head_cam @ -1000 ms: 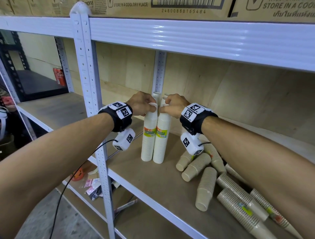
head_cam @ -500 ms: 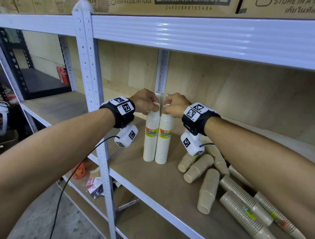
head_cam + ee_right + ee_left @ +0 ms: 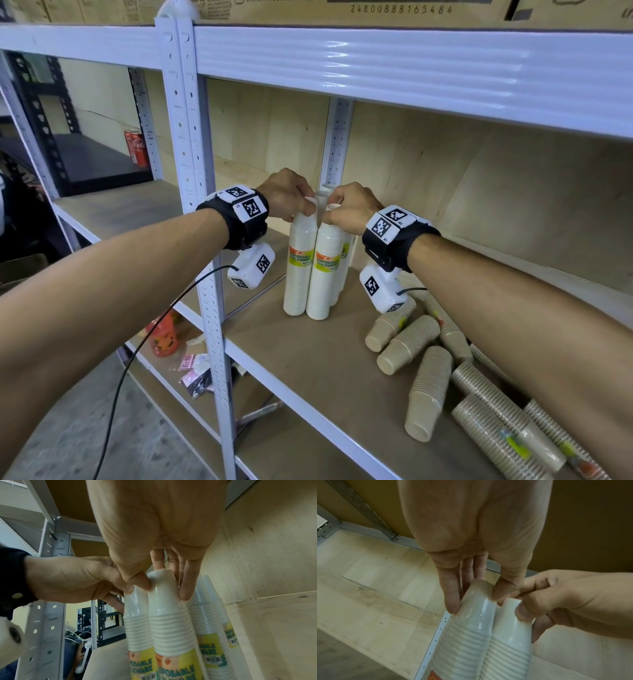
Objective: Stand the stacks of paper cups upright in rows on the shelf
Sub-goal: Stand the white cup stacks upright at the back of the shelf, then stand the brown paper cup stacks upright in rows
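Two upright stacks of white paper cups with yellow labels stand side by side on the wooden shelf [image 3: 308,370]. My left hand [image 3: 306,214] pinches the top of the left stack [image 3: 297,270] between thumb and fingers. The top of the right stack [image 3: 325,274] is pinched by my right hand [image 3: 330,216]. The left wrist view shows my left hand [image 3: 476,600] on its stack [image 3: 467,635]. In the right wrist view my right hand [image 3: 165,590] holds its stack [image 3: 169,615], with more white stacks [image 3: 205,615] upright just behind. Several brown cup stacks [image 3: 424,390] lie on their sides to the right.
A white metal post [image 3: 202,205] rises just left of the stacks, and the upper shelf beam [image 3: 411,68] runs overhead. A red can [image 3: 137,147] stands on a dark shelf far left. Small packets and an orange item [image 3: 164,339] lie on the lower shelf.
Both hands keep their pinch on the stack tops. The two white stacks stay upright in nearly the same spot; only the view has shifted slightly.
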A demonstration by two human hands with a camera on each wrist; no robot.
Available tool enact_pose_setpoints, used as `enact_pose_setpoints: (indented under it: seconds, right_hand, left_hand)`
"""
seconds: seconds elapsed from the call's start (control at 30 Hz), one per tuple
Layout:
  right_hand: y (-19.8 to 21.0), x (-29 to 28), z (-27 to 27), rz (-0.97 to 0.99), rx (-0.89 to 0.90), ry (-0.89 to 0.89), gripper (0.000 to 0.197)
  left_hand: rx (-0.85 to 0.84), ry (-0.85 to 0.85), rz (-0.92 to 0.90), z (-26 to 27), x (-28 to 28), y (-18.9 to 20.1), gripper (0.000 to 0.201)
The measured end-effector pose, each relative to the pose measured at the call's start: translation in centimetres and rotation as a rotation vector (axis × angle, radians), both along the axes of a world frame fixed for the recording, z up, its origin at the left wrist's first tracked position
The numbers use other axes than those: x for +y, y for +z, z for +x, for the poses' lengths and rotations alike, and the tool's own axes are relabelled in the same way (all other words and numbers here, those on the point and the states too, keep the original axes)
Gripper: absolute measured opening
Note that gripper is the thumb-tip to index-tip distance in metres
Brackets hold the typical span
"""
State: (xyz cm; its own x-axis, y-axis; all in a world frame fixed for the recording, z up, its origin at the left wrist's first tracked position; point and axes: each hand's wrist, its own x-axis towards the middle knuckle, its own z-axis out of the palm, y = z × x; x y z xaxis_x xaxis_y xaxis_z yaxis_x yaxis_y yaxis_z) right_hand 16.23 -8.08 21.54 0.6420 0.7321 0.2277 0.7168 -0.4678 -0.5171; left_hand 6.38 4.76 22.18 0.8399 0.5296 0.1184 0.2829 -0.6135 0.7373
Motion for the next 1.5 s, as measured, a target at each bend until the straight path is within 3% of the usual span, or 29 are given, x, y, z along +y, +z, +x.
enact_pose_setpoints:
  seconds: [0.33, 0.6, 0.87, 1.17, 1.37, 1.5]
  right_hand:
    - [0.2, -0.3, 1.0, -0.017, -0.029, 0.017, 0.039]
    - [1.5, -3.0, 2.4, -0.001, -0.073, -0.036, 0.040]
    - [0.6, -8.7, 4.5, -0.079, -0.077, -0.178, 0.042]
    - [-5.2, -14.8, 4.7, -0.310, 0.052, -0.162, 0.049]
    - [-10.6, -16.8, 5.0, -0.433, 0.163, -0.155, 0.066]
    - [-13.7, -17.5, 5.0, -0.460, 0.226, -0.103, 0.066]
  left_hand:
    - [0.074, -0.027, 0.049, 0.9, 0.6, 0.3, 0.033]
    - [0.015, -0.074, 0.332, 1.9, -1.9, 3.7, 0.036]
    - [-0.059, -0.241, 0.249, 4.5, -7.7, 4.9, 0.034]
    - [0.096, -0.411, 0.018, 7.9, -12.8, -2.9, 0.043]
    - [0.240, -0.371, 0.067, 8.6, -12.4, -10.2, 0.049]
    - [0.295, -0.365, 0.090, 7.9, -12.3, -13.8, 0.055]
